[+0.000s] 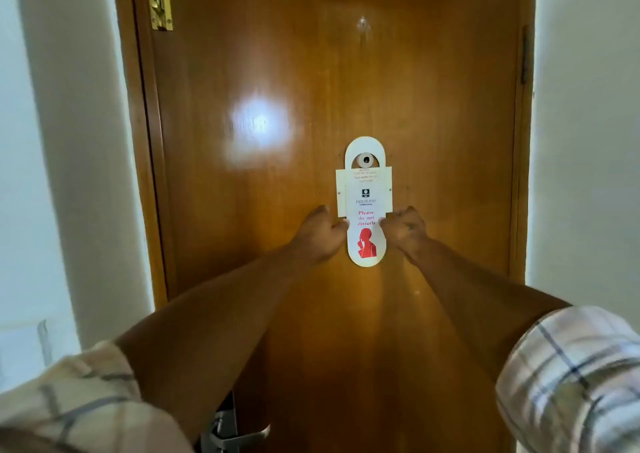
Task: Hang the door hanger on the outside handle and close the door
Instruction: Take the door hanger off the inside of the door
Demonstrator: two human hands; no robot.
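**Both hands pinching the door hanger against the door**

Left hand (320, 234) is reaching up to the door hanger (365, 207) and pinching its left edge between narrowed fingertips, level with the red "Please do not disturb" lettering. Opposite it, the right hand (405, 229) is gripping the hanger's right edge the same way, its fingers curled in around the card. Both forearms are stretching up from the lower corners of the head view, with rolled plaid sleeves (571, 376) showing at the elbows.

The hanger is lying flat on the wooden door (433, 113), well above the handle, with its rounded top loop sitting around a small round peg or peephole (365, 159); which of the two it is cannot be told. A pale rectangular card (386, 193) is sitting behind the hanger's middle. A red silhouette figure is filling the hanger's lower end.

A metal door handle (227, 428) is peeking out at the bottom edge, partly hidden behind the left forearm. A brass bolt (160, 1) is sitting at the door's top left corner. White walls (69, 141) are flanking the door frame.
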